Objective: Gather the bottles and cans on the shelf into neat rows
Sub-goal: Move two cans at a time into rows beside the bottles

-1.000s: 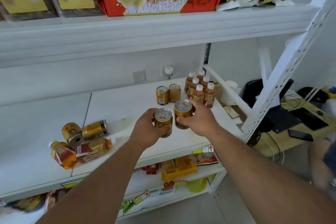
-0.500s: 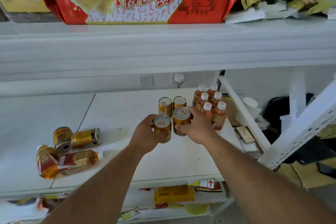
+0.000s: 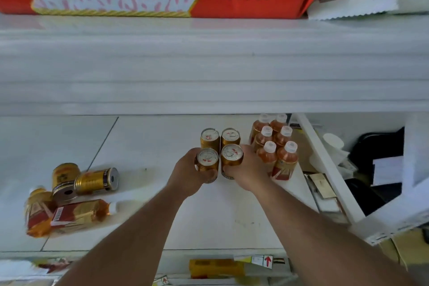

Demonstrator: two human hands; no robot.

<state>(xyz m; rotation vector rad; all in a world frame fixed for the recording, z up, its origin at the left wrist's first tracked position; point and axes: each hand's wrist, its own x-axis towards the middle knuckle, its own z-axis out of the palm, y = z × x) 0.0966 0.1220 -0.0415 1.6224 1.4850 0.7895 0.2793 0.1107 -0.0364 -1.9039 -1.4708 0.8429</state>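
Head view: left hand (image 3: 189, 173) wrapped round one gold can (image 3: 207, 162), right hand (image 3: 249, 170) wrapped round another (image 3: 231, 160), both pressed just behind two standing cans (image 3: 220, 137) on the shelf (image 3: 148, 146). Beside the right knuckles, six upright bottles (image 3: 275, 144). Risk: knocking the near bottle over on release. Far left, toppled cans and bottles (image 3: 69, 195) not yet gathered.
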